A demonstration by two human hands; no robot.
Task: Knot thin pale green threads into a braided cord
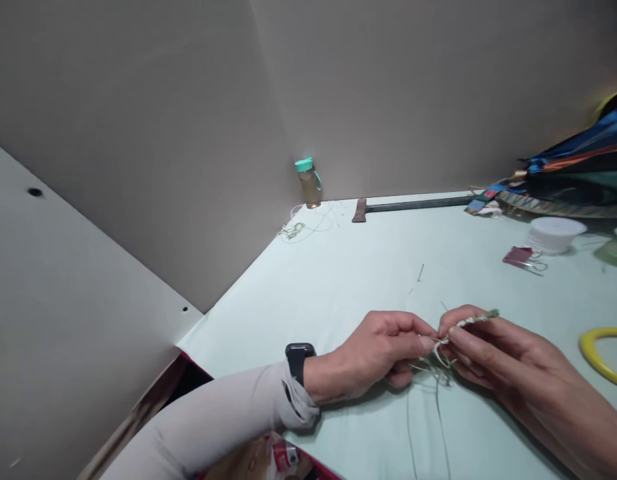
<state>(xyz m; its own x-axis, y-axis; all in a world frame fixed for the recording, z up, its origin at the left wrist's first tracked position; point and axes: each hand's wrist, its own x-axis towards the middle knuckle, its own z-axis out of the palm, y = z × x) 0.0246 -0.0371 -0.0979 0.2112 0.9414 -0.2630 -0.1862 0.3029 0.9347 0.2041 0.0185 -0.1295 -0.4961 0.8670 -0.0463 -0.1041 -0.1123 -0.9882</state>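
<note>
My right hand [508,360] pinches a short green-and-white braided cord [471,321] between thumb and fingers, its green tip poking out above the index finger. Close against it, my left hand [375,347] has thumb and index finger pressed together on a thin thread at the cord's lower end. A small white loop shows between the two hands. Below the fingers hangs a tangle of loose green and white threads [433,367], with long ends trailing toward the table's near edge. The fingertips hide part of the cord. On the left wrist is a dark watch [300,357].
Beyond the hands lie a needle-like pin [421,273], a dark red binder clip [521,259] and a white spool [555,235]. A yellow ring handle [595,353] is at right. Along the wall are an axe [413,205], a bottle [309,183] and thread scraps [293,231].
</note>
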